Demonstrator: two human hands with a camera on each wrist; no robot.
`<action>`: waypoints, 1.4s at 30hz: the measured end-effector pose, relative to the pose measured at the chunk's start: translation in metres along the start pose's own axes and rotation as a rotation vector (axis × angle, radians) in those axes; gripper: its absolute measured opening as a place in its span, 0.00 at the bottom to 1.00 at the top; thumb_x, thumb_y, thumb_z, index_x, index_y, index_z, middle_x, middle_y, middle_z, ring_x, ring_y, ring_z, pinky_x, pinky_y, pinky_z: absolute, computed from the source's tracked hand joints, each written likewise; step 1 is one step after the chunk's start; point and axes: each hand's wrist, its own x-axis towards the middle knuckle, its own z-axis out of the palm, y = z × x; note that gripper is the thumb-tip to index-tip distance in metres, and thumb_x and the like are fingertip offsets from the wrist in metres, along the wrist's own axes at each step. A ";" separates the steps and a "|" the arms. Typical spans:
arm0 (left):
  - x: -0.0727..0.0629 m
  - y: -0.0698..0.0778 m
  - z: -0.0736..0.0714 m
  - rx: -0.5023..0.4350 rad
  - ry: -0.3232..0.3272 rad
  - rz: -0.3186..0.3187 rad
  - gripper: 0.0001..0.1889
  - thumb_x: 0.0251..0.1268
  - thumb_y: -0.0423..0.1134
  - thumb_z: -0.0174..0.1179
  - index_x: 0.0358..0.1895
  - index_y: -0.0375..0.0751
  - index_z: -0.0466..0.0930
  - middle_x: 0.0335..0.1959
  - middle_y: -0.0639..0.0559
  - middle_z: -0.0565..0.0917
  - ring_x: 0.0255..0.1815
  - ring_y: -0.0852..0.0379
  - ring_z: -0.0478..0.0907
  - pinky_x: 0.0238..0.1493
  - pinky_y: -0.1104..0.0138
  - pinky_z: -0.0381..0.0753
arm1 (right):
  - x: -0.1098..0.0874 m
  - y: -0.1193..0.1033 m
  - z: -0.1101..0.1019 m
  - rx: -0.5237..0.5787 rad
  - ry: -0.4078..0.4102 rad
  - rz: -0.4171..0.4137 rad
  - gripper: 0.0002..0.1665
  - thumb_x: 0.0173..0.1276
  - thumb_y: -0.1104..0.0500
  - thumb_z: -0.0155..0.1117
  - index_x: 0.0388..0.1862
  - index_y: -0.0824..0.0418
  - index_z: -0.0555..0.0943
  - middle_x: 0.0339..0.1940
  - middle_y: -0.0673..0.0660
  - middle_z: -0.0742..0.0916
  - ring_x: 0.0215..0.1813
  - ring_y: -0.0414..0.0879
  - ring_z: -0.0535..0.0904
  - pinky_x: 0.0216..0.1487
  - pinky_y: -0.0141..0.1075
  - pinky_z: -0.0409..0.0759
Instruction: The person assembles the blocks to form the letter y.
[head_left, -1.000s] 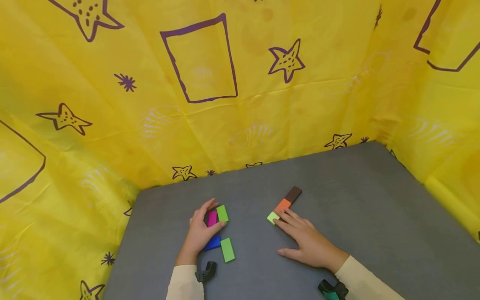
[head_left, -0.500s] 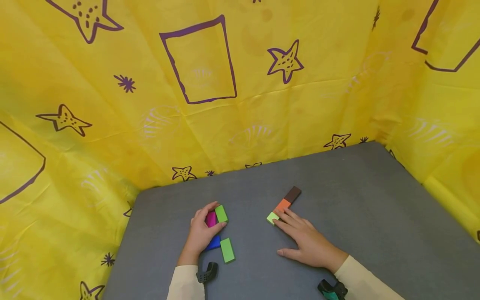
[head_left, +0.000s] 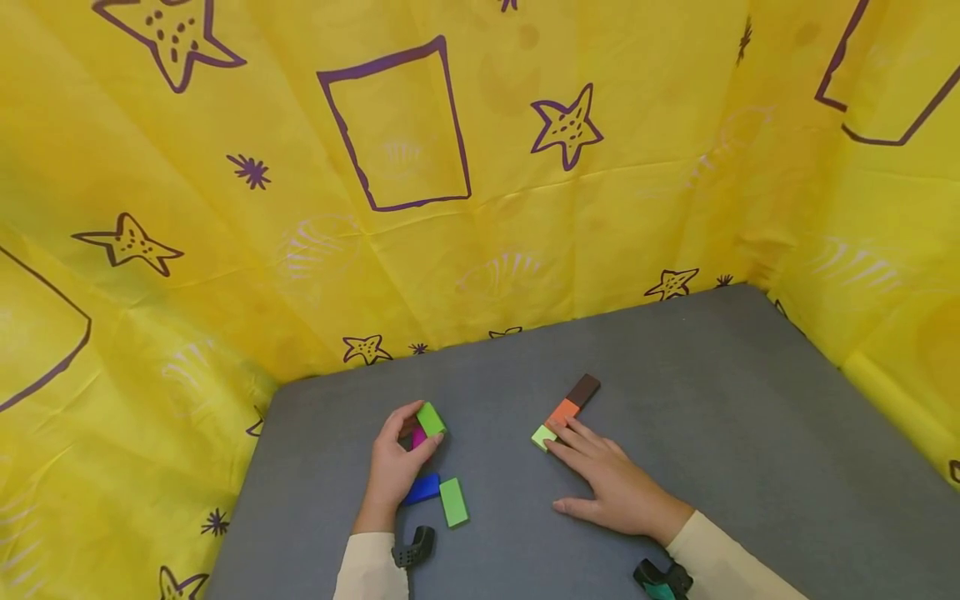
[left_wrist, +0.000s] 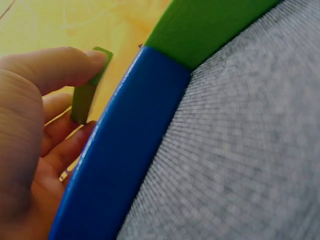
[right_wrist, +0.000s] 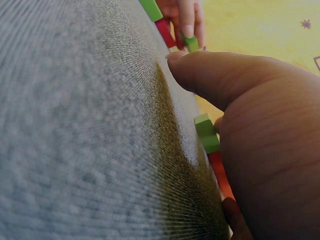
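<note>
The held green block (head_left: 431,419) was a plain, flat-faced oblong, bright on its upper face. In the head view it sat between one and two o'clock from the middle of the left hand (head_left: 393,467), whose thumb and fingers pinched it. Whether it touched the table (head_left: 712,408) could not be told. The magenta block (head_left: 417,437) showed at its seven o'clock, partly hidden by it and the hand. The blue block (head_left: 423,489) lay at its six o'clock, one end meeting the lower green block (head_left: 454,502), which lay toward four o'clock from the blue.

The right hand (head_left: 615,487) lay spread, fingers extended rather than curled, the fingertips resting at the light green block (head_left: 542,437) and the orange block (head_left: 561,412), toward ten o'clock. Those two formed a line with the dark brown block (head_left: 582,390), running toward one o'clock.

Only the head view showed the brown block. The left wrist view brought out the thumb pressed on the held block's top edge, with fingers below, and the table's ribbed weave. The right wrist view showed the light green block's thickness.

Seven blocks were visible: two green, one light green, one magenta, one blue, one orange, one brown; the hands numbered two.
</note>
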 end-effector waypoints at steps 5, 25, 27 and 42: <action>0.001 0.005 0.000 -0.026 0.034 0.026 0.31 0.64 0.32 0.81 0.71 0.42 0.83 0.66 0.47 0.82 0.63 0.46 0.82 0.67 0.45 0.78 | 0.000 0.000 0.001 0.006 -0.005 0.006 0.48 0.75 0.36 0.73 0.86 0.56 0.70 0.87 0.58 0.67 0.88 0.62 0.53 0.72 0.72 0.64; 0.001 0.045 0.026 -0.133 0.001 0.178 0.31 0.62 0.28 0.81 0.69 0.41 0.85 0.65 0.47 0.82 0.58 0.48 0.81 0.61 0.40 0.80 | 0.001 0.000 0.000 -0.001 0.010 0.002 0.47 0.77 0.35 0.72 0.85 0.57 0.71 0.86 0.58 0.68 0.87 0.63 0.54 0.70 0.73 0.65; 0.001 0.047 0.029 -0.169 -0.016 0.191 0.31 0.63 0.30 0.81 0.70 0.41 0.84 0.66 0.48 0.82 0.58 0.49 0.81 0.60 0.38 0.79 | 0.001 0.000 0.000 0.002 0.011 0.003 0.47 0.76 0.36 0.72 0.84 0.57 0.72 0.86 0.58 0.68 0.87 0.63 0.54 0.71 0.73 0.65; 0.003 0.066 0.049 -0.258 -0.056 0.195 0.30 0.62 0.23 0.78 0.69 0.32 0.82 0.66 0.39 0.81 0.64 0.43 0.79 0.66 0.40 0.75 | 0.001 -0.002 -0.002 0.018 -0.007 0.016 0.47 0.77 0.35 0.71 0.84 0.58 0.72 0.86 0.59 0.68 0.87 0.63 0.53 0.72 0.72 0.63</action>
